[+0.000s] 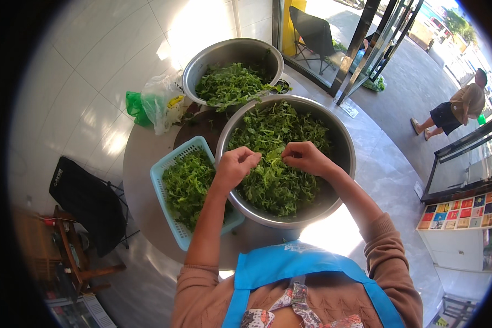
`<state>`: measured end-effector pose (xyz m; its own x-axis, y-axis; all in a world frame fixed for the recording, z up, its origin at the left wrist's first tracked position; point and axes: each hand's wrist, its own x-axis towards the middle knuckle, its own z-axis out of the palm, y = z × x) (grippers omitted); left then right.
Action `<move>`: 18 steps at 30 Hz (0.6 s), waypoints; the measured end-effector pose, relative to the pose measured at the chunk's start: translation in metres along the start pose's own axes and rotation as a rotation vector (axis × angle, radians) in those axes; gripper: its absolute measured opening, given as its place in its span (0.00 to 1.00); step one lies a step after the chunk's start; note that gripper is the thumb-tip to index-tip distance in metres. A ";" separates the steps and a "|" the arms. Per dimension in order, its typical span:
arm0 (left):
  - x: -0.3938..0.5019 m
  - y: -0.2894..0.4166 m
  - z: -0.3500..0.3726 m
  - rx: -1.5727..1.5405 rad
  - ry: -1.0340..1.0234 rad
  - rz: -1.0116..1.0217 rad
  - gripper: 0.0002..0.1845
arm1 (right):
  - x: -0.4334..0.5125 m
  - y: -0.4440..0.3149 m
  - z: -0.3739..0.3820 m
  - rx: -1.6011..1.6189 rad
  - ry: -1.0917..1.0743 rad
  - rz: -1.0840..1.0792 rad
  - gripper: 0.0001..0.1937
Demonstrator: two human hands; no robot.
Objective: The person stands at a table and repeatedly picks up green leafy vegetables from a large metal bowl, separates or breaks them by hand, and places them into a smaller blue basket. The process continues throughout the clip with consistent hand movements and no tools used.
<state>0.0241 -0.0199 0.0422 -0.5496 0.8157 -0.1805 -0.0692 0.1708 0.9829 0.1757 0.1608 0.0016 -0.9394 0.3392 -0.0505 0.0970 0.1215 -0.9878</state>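
Note:
Over a large stainless steel basin (347,135) full of loose leafy greens (287,192), my two hands work close together. My left hand (238,164) pinches at the left end of a pale green sprig (273,159). The other end of that sprig meets the curled fingertips of my right hand (305,158). Left of the basin, a light blue plastic basket (162,197) holds more greens, partly hidden behind my left forearm. A second steel basin (191,76) stands behind, with greens heaped inside and some hanging over its near rim.
Clear and green plastic bags (158,102) lie beside the far basin on the round table (143,164). A black folding chair (88,205) and wooden furniture (76,254) stand at the left. Beyond the open glass door (358,49), a person (455,104) stands outside, near another folding chair (311,35).

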 end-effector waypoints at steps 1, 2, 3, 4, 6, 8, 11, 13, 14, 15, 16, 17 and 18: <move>0.003 -0.001 0.002 0.062 -0.045 0.071 0.12 | 0.000 -0.003 0.003 0.042 -0.019 -0.094 0.04; 0.003 -0.003 0.005 0.165 -0.053 0.122 0.13 | 0.000 -0.006 0.005 -0.026 -0.031 -0.100 0.04; 0.002 -0.004 0.008 0.269 -0.060 0.172 0.14 | -0.001 -0.009 0.007 -0.093 -0.045 -0.106 0.04; 0.000 -0.006 0.010 0.312 -0.058 0.280 0.15 | -0.001 -0.013 0.008 -0.160 -0.059 -0.112 0.03; 0.008 -0.007 0.012 0.419 -0.148 0.280 0.14 | 0.001 -0.019 0.009 -0.295 -0.087 -0.125 0.03; 0.014 -0.008 0.014 0.444 -0.193 0.318 0.11 | 0.006 -0.022 0.012 -0.328 -0.096 -0.126 0.03; 0.018 -0.007 0.017 0.435 -0.122 0.387 0.09 | 0.019 -0.024 0.022 -0.264 -0.034 -0.167 0.03; 0.016 -0.002 0.017 0.377 -0.082 0.398 0.08 | 0.024 -0.025 0.030 -0.104 0.034 -0.169 0.03; 0.012 0.001 0.015 0.336 -0.050 0.399 0.08 | 0.025 -0.026 0.033 0.017 0.067 -0.147 0.03; 0.009 0.005 0.013 0.295 -0.019 0.400 0.07 | 0.026 -0.027 0.032 -0.017 0.158 -0.129 0.03; -0.001 0.008 0.009 0.251 0.027 0.405 0.07 | 0.027 -0.028 0.032 -0.050 0.249 -0.107 0.03; -0.006 0.012 0.001 0.254 0.069 0.466 0.06 | 0.027 -0.028 0.026 0.238 0.224 -0.125 0.03; -0.011 0.014 -0.007 0.186 0.114 0.577 0.05 | 0.024 -0.028 0.019 0.394 0.282 -0.060 0.04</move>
<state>0.0240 -0.0304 0.0584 -0.5412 0.7430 0.3938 0.4065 -0.1788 0.8960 0.1440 0.1484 0.0251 -0.8087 0.5882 -0.0039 -0.1376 -0.1957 -0.9709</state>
